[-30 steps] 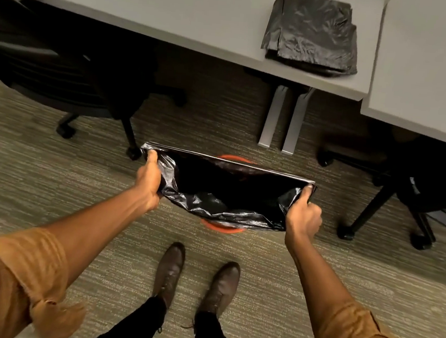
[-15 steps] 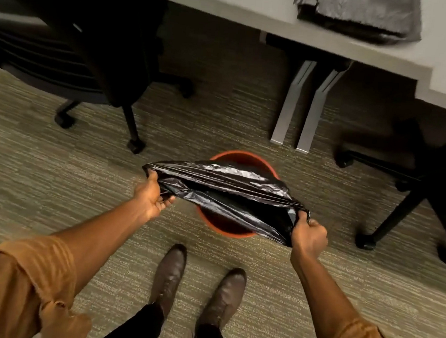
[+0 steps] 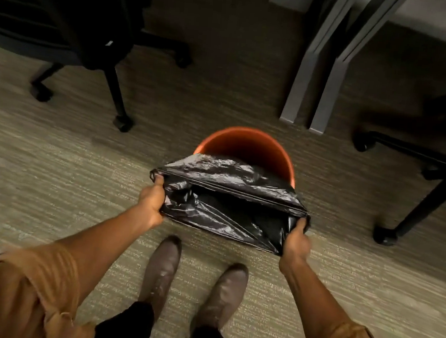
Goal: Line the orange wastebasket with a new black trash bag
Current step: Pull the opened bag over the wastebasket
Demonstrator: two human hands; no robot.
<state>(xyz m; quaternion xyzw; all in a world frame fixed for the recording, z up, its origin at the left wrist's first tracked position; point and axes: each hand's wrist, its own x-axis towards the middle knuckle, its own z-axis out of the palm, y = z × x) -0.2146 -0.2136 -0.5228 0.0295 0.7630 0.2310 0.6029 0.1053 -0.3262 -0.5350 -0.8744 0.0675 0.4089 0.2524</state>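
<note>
Two fists, left hand (image 3: 151, 200) and right hand (image 3: 295, 240), pinch opposite ends of the black trash bag (image 3: 226, 204) mouth, over the orange wastebasket's (image 3: 246, 143) near rim (far rim bare). Thin plastic may slip or bunch, leaving it unlined.

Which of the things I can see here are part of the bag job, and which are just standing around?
Part of the job:
- black trash bag
- orange wastebasket
- left hand and right hand, each gripping one end of the bag's mouth

Just standing around:
- office chair on the left
- office chair on the right
- grey desk legs
</note>
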